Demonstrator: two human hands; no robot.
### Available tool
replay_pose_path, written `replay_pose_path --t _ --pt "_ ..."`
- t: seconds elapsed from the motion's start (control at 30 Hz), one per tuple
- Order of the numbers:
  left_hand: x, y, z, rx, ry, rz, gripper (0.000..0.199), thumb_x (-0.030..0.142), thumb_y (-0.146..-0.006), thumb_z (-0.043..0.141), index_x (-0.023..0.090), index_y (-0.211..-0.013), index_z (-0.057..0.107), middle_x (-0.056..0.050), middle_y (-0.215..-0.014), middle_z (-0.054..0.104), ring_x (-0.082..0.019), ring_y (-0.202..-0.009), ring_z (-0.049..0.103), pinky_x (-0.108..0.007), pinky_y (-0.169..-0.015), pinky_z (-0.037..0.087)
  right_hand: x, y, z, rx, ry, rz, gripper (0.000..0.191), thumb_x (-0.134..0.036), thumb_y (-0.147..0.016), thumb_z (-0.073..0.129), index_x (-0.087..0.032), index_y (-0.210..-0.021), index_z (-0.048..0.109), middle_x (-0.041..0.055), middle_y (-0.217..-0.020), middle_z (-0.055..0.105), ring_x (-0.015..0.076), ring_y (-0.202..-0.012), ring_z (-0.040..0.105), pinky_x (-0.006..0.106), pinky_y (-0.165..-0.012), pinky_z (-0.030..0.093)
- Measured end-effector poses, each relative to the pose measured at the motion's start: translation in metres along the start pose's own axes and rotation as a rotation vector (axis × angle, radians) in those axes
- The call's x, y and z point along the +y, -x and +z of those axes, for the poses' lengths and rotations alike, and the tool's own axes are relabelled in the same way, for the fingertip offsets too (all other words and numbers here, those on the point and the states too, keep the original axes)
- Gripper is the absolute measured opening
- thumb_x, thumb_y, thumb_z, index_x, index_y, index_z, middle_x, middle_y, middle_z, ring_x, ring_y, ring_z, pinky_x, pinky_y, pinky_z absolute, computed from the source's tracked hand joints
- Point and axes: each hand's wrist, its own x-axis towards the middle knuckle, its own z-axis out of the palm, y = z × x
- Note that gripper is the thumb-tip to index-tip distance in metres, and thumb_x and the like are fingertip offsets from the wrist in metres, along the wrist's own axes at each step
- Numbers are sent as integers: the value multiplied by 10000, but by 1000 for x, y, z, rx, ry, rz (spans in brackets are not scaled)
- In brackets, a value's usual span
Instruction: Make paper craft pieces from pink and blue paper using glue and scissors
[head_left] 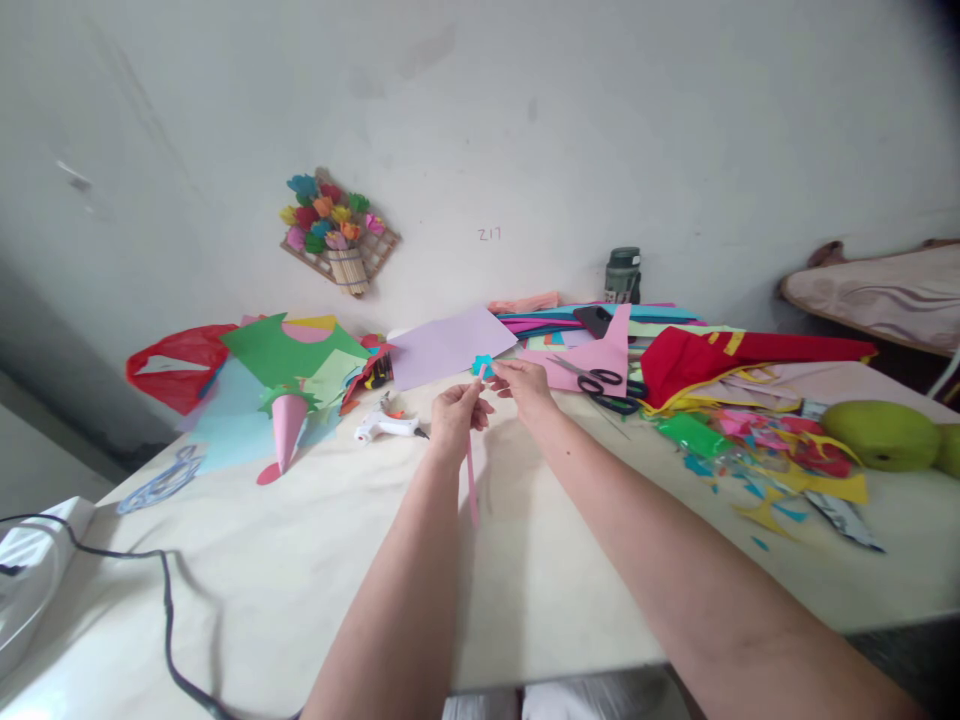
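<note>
Both hands meet above the middle of the table. My left hand [455, 420] is closed in a pinch on a narrow pink paper strip [472, 480], whose long end hangs down below the fingers. My right hand [525, 385] pinches a small blue paper flower [481, 366] at its right edge. The strip's upper end lies against the flower; whether it is stuck on I cannot tell. Left of the hands lies a white glue gun [388, 424]. To the right are scissors with black handles [600, 380] on pink paper [559, 370].
A pink paper cone [288, 430] with a green fringe stands at left, before green sheets [289, 345]. A power strip [37, 550] and black cable [166, 590] lie front left. Paper scraps [772, 490], a red cloth [690, 362] and green fruit [881, 435] cover the right.
</note>
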Motion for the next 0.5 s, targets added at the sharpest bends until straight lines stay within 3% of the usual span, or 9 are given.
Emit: replay_pose_path --t 0.5 --pt "1 0 1 -5 20 -34 313 417 -623 617 125 -697 532 0 -447 562 -60 -309 423 -183 -334 282 4 -1 -1 -30 2 -37 173 -273 -588 610 -134 -688 628 -3 -516 601 77 -436 514 176 -408 367"
